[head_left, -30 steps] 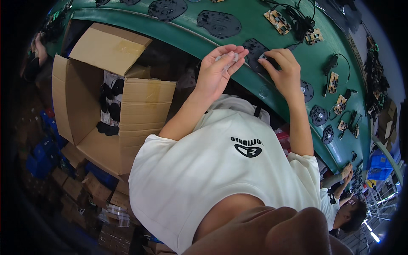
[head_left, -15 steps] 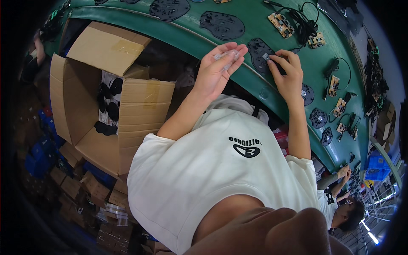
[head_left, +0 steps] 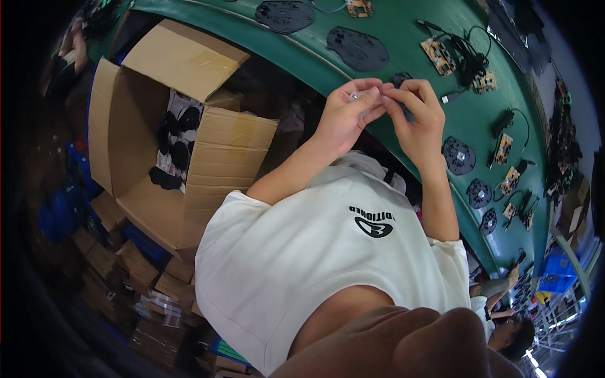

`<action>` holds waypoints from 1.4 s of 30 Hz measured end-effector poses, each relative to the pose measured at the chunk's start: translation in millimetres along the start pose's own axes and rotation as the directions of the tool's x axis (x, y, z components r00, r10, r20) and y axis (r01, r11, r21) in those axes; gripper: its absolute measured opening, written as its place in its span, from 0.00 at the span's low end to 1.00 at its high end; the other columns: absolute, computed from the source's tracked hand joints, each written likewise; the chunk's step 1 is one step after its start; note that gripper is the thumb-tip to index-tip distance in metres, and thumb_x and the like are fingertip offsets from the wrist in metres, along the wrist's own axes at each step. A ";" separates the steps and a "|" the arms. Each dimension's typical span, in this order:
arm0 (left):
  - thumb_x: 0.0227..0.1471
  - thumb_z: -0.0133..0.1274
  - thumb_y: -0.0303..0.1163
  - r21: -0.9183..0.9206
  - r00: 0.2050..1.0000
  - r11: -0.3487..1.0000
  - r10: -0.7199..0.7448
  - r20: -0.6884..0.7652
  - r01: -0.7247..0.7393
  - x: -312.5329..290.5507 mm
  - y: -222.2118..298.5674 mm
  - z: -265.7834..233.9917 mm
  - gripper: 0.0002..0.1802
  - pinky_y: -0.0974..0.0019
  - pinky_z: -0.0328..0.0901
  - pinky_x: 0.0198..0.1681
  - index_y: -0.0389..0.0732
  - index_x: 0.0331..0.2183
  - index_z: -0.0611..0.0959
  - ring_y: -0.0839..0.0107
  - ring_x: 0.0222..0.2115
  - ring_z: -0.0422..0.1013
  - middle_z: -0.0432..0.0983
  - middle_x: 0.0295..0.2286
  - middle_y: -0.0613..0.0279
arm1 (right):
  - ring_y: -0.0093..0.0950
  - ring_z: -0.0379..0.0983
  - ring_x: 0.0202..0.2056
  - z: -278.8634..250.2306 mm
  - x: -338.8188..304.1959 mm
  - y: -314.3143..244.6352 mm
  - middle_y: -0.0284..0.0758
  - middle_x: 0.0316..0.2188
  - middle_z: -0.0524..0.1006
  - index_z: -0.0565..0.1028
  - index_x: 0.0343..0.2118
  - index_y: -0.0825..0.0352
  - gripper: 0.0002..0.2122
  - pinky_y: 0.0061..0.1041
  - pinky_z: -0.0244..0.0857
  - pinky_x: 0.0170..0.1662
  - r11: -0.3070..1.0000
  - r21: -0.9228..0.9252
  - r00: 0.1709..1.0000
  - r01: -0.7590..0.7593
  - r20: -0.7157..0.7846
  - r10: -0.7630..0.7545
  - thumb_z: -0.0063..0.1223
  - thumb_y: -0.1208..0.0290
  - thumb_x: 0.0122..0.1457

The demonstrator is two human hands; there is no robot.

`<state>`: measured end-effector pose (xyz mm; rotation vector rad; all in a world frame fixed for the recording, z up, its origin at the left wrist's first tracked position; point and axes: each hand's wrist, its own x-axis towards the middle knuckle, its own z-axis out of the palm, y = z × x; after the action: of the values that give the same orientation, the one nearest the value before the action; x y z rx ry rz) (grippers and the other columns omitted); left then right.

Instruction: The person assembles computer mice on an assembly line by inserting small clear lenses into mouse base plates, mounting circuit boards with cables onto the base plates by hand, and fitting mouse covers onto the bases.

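Note:
Small clear plastic pieces (head_left: 356,96) lie in my left hand (head_left: 340,120), its fingers curled around them; their exact kind is hard to make out. Thumb and forefinger of my right hand (head_left: 421,123) are pinched together against the left fingertips. Whatever the right fingers grip is hidden. Both hands are raised over the front edge of the green bench. Behind them a black plastic base plate (head_left: 401,79) is mostly covered. Another dark base plate (head_left: 458,155), with a small pale square on it, lies right of my right hand.
More black base plates (head_left: 357,49) lie along the green bench (head_left: 403,19). Beyond are circuit boards (head_left: 439,57) and coiled black cables (head_left: 469,60). An open cardboard box (head_left: 230,170) with dark parts stands at left. Another person's arm (head_left: 498,286) reaches over the bench at lower right.
My right hand has left the base plate on the bench and moved left to meet my left hand. The left fingers have closed more. The whole view has shifted slightly.

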<state>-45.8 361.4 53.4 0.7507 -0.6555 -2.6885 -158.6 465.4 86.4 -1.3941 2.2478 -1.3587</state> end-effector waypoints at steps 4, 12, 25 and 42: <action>0.59 0.53 0.28 0.027 1.000 0.999 -0.029 0.000 0.029 -1.2 2.4 -6.7 0.15 0.66 0.71 0.50 0.33 0.47 0.74 0.70 0.43 0.75 0.77 0.43 0.52 | 0.33 0.72 0.30 4.7 3.2 4.0 0.36 0.30 0.72 0.79 0.31 0.69 0.07 0.26 0.67 0.32 0.998 -0.009 0.998 0.068 0.015 -0.068 0.62 0.82 0.47; 0.57 0.54 0.26 0.203 0.997 0.977 0.072 -0.017 -0.067 -2.1 14.4 -12.7 0.16 0.66 0.72 0.49 0.30 0.47 0.74 0.68 0.43 0.75 0.76 0.45 0.49 | 0.33 0.73 0.31 10.4 13.4 2.9 0.36 0.31 0.76 0.78 0.30 0.68 0.08 0.28 0.68 0.33 0.994 0.008 0.993 0.113 0.035 -0.113 0.63 0.81 0.45; 0.61 0.46 0.26 -0.148 0.989 0.978 0.140 -0.055 -0.146 16.2 43.3 -27.8 0.15 0.59 0.61 0.61 0.29 0.48 0.71 0.54 0.56 0.65 0.66 0.53 0.40 | 0.33 0.72 0.34 31.1 73.2 28.7 0.33 0.31 0.76 0.80 0.30 0.66 0.06 0.30 0.66 0.37 0.983 -0.167 0.996 0.081 -0.028 -0.087 0.63 0.76 0.47; 0.65 0.43 0.34 -0.128 0.986 0.980 0.161 0.040 -0.155 3.5 53.4 -42.7 0.22 0.61 0.65 0.56 0.32 0.55 0.67 0.66 0.50 0.69 0.72 0.48 0.51 | 0.33 0.71 0.34 63.0 62.0 -22.5 0.32 0.31 0.75 0.80 0.31 0.66 0.08 0.30 0.65 0.37 0.969 -0.087 0.964 0.230 0.159 -0.214 0.64 0.76 0.45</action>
<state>-18.2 299.2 45.6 0.5749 -0.5287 -2.5816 -143.8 375.4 86.2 -1.7671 2.1461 -1.1653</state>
